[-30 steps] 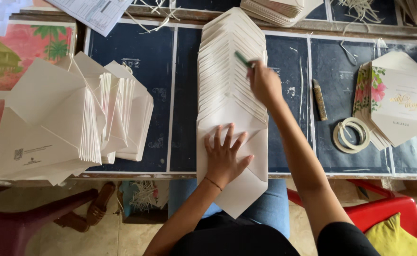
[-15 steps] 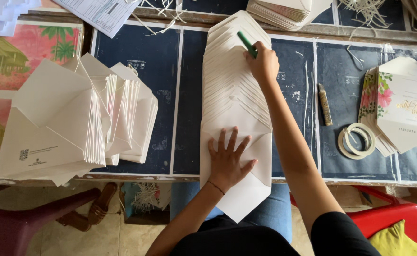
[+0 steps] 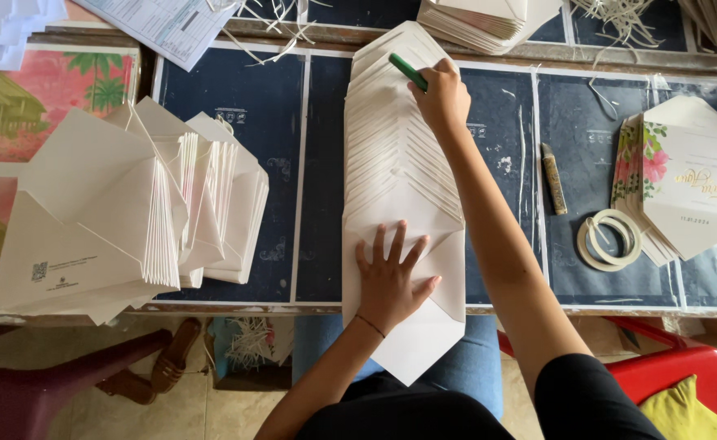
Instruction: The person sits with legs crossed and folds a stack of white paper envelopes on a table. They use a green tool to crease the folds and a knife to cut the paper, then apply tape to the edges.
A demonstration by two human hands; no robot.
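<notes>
Far left, on the desk [image 3: 277, 122]: fanned bundles of cream envelopes [image 3: 130, 220], flaps open, lying well apart from the work; printed picture sheets [image 3: 48, 98] beyond them.

Centre: a long shingled row of envelopes [image 3: 399, 155], each flap overlapping the next, running from the desk's near edge toward the far side. The nearest flap hangs over the edge.

Left hand [image 3: 391, 277]: flat, fingers spread, pressing the near end of the row. It grasps nothing; it pins. Judged well placed: steady weight here should keep the overlap from sliding.

Right hand [image 3: 442, 96]: closed around a green stick [image 3: 408, 71], tip at the far end of the row. Whether the tip touches paper cannot be told. A single straight stroke down the exposed flap edges, with even pressure, would seem the sound way to cover them all alike.

Right of the row: a slim dark tube [image 3: 553, 178], a tape roll [image 3: 608, 239], and a stack of floral cards [image 3: 684, 187].
</notes>
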